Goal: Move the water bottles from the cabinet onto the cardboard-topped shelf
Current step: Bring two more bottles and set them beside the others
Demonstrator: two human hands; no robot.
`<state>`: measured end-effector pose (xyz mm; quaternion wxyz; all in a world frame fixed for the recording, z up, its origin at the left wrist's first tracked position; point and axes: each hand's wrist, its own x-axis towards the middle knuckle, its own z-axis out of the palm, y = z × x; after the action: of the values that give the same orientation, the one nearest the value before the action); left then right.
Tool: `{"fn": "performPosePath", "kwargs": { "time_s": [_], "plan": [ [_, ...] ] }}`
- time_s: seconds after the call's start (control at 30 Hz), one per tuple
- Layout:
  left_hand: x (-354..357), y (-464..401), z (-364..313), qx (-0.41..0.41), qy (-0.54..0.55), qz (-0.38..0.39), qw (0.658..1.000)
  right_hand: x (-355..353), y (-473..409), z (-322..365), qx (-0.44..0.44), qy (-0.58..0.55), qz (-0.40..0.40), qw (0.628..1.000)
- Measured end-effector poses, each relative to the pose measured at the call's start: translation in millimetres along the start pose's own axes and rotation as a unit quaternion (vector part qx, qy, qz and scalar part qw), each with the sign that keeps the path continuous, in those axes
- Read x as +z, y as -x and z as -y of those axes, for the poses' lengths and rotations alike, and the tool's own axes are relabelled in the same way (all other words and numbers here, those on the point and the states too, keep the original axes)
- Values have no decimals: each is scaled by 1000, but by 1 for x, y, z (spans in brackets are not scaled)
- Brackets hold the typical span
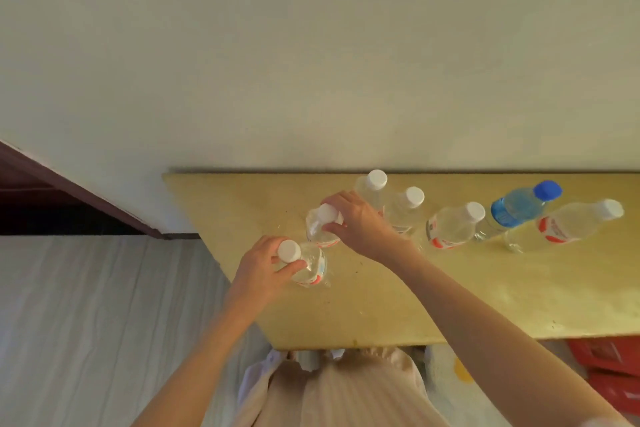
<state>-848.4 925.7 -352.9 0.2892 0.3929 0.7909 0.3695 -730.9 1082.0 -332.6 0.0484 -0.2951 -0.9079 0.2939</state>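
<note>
Two white-capped water bottles stand near the left end of the cardboard-topped shelf. The left hand pinches the nearer bottle just under its cap; the right hand clasps the farther bottle at its neck. Four white-capped bottles and a blue-capped bottle stand to the right, by the wall.

Cardboard shelf top cut off at right edge; label text on bottles too blurred to read.
</note>
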Motion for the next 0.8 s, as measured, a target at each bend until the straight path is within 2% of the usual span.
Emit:
{"fn": "performPosePath", "kwargs": {
  "time_s": [0.1, 0.2, 0.4, 0.5, 0.63, 0.8],
  "plan": [
    [-11, 7, 8, 37, -11, 30, 999, 10, 32, 4, 27, 13, -70, 997],
    [-21, 12, 7, 107, -50, 66, 991, 14, 76, 11, 86, -38, -144, 985],
    [-18, 35, -28, 232, -111, 126, 958, 3, 195, 35, 253, -68, -283, 923],
    [4, 66, -47, 301, -125, 185, 927, 16, 274, 53, 339, -52, -322, 883],
    [48, 126, -66, 372, -124, 270, 880, 46, 390, 81, 403, -36, -411, 817],
    [107, 243, -89, 464, -92, 378, 796, 99, 547, 137, 490, -11, -495, 718]
  ]
}}
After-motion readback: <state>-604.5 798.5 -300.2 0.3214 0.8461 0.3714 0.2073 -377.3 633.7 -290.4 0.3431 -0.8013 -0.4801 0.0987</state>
